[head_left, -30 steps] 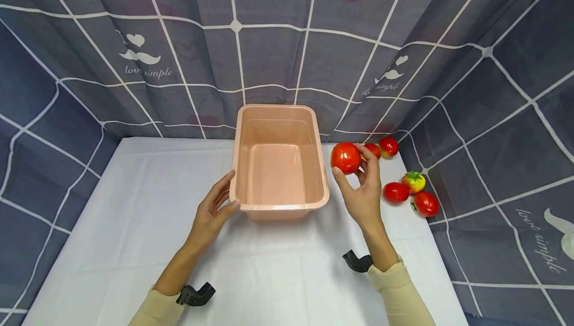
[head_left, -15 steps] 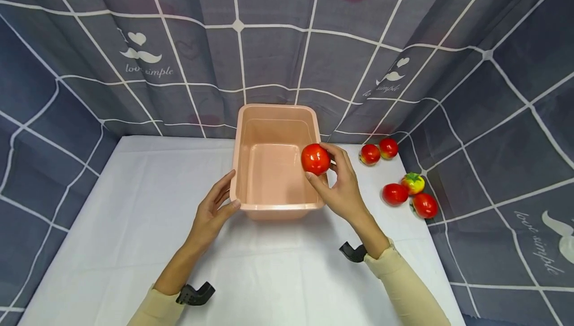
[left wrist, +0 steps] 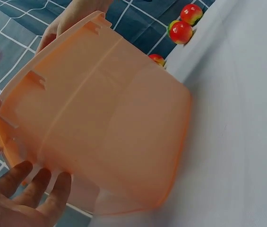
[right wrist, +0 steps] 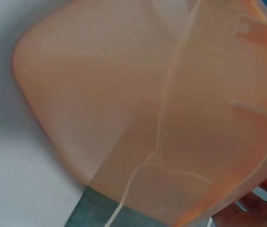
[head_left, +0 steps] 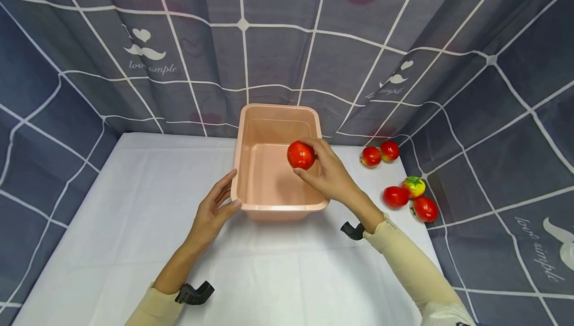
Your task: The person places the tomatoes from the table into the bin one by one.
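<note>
My left hand grips the near left corner of a peach-coloured plastic bin, thumb on the rim and fingers against the outer wall. In the left wrist view, these fingers lie along the wall of the same bin. My right hand holds a shiny red tomato over the right part of the bin, between thumb and fingers. In the right wrist view the bin's wall fills most of the picture, and the tomato is hidden there.
Two red tomatoes lie at the back right of the white-covered table. Nearer, two red tomatoes lie beside a yellow-green one with a green top. A grey checked curtain closes off the back and sides.
My right hand has carried the tomato leftward from beside the bin to above its inside. My left hand has stayed on the bin's corner.
</note>
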Demonstrator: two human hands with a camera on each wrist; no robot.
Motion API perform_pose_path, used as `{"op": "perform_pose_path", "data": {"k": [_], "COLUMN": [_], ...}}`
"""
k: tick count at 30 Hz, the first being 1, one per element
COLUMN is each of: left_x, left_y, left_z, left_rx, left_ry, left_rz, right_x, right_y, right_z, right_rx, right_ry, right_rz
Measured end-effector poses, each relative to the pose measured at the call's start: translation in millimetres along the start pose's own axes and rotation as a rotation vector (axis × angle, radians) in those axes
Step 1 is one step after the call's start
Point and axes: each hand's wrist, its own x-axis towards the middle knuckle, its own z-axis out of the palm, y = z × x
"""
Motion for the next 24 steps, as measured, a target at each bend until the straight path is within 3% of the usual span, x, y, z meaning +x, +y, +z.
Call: {"op": "perform_pose_path", "data": {"k": [10, 18, 24], "left_x": [-0.1, -0.5, 0.0], "left_y": [0.5, 2.7, 3.0], "left_z": [0.5, 1.7, 2.3], "left_rx": [0.022, 0.030, 0.036], "left_ry": [0.012, 0.013, 0.019], "left_rz": [0.011, 0.010, 0.004], "right_x": [10.7, 11.8, 7.8], "right_y": [1.4, 1.0, 1.9], "right_z": [7.5, 7.1, -0.9], "right_rx": [-0.051, 0.038, 0.074], "right_ry": [-0.044, 0.044, 0.101], "right_rz": [0.023, -0.031, -0.012]}}
